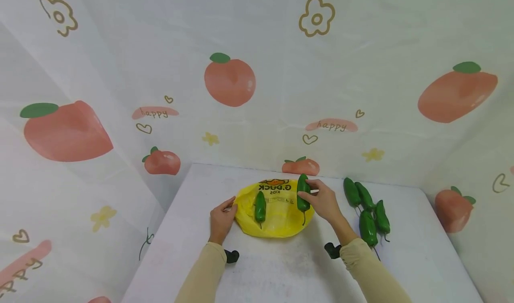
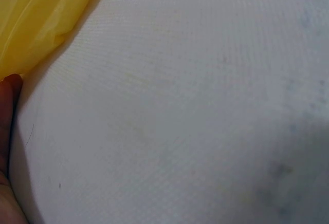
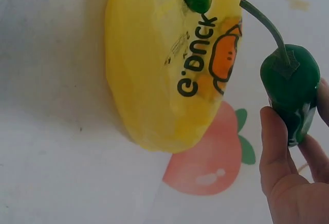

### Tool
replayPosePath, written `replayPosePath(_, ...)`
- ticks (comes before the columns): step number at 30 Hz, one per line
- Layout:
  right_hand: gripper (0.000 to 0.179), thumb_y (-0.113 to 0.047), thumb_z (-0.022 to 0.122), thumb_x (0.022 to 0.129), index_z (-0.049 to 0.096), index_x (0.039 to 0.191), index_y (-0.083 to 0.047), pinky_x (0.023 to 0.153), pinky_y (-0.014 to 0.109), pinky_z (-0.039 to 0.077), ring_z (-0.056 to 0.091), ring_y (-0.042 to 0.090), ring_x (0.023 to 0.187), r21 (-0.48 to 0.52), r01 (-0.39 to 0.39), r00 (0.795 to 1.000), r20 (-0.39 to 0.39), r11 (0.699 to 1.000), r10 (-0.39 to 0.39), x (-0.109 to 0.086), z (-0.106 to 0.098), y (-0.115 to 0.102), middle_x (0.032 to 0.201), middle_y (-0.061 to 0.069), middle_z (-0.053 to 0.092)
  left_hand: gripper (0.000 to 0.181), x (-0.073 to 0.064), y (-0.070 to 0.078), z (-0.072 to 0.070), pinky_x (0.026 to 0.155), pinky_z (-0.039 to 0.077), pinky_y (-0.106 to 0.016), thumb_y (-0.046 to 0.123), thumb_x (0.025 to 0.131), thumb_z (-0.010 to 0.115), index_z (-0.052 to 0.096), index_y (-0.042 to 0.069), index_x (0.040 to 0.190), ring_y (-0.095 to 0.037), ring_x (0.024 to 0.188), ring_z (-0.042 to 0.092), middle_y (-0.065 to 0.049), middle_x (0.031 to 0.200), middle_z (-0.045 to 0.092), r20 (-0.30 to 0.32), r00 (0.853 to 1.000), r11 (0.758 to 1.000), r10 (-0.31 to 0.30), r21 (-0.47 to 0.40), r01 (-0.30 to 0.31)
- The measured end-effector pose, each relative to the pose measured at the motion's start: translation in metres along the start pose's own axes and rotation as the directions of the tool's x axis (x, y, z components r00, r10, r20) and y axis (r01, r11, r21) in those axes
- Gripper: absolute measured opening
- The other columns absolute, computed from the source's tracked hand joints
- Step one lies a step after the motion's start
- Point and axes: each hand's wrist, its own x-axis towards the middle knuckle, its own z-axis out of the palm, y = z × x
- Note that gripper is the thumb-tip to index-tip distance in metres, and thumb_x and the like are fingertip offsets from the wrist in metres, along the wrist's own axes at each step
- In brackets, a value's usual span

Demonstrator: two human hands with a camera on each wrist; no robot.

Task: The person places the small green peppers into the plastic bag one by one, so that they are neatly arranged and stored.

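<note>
A yellow plastic bag (image 1: pixel 277 227) with duck print lies spread on the white table. One green pepper (image 1: pixel 260 208) rests on it, left of its middle, stem toward the person. My left hand (image 1: pixel 221 220) pinches the bag's left edge; in the left wrist view only part of this hand (image 2: pixel 6 126) shows beside the yellow plastic (image 2: pixel 41 23). Over the bag's right side, my right hand (image 1: pixel 324 201) holds another green pepper (image 1: pixel 303 193) between thumb and fingers, its stem pointing down toward the person. The right wrist view shows this held pepper (image 3: pixel 290 80) gripped around its body.
Several more green peppers (image 1: pixel 367 227) lie in a loose group on the table's right side. A white cloth wall (image 1: pixel 257 129) with fruit prints stands behind the table (image 1: pixel 281 271) and along both sides. Dark straps (image 1: pixel 332 250) show at both wrists.
</note>
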Motion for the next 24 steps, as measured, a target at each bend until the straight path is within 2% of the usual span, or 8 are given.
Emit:
replayPosePath(9,0.058,-0.031,0.076,0.092,0.056,0.14,-0.006,0.079,0.036,0.063,0.07,0.031,0.099,0.025,0.042,0.999,0.024,0.999,-0.043,0.004,0.011,-0.008,0.126,0.021,0.067,0.03,0.002,-0.006,0.001,0.057,0.05,-0.02,0.029,0.093,0.072,0.076,0.028,0.123,-0.014,0.055,0.052,-0.004,0.109,0.079,-0.013,0.999,0.998,0.051,-0.034,-0.051)
replayPosePath(18,0.055,-0.029,0.075,0.093,0.056,0.14,-0.008,0.081,0.036,0.063,0.07,0.031,0.103,0.065,0.017,0.999,0.05,0.998,-0.021,0.009,0.023,-0.014,0.128,0.02,0.067,0.031,0.001,-0.005,0.001,0.062,0.052,-0.019,0.029,0.093,0.072,0.075,0.029,0.124,-0.013,0.061,0.058,-0.003,0.111,0.078,-0.005,1.0,0.999,0.019,-0.031,-0.019)
replayPosePath(24,0.053,-0.028,0.076,0.092,0.058,0.139,-0.008,0.081,0.037,0.063,0.07,0.03,0.102,0.088,0.032,0.998,0.053,0.996,-0.037,0.01,0.033,-0.017,0.126,0.019,0.068,0.031,0.0,-0.003,0.001,0.063,0.053,-0.018,0.03,0.093,0.072,0.075,0.029,0.124,-0.013,0.064,0.06,-0.003,0.112,0.078,-0.001,1.0,0.999,0.016,-0.03,-0.016)
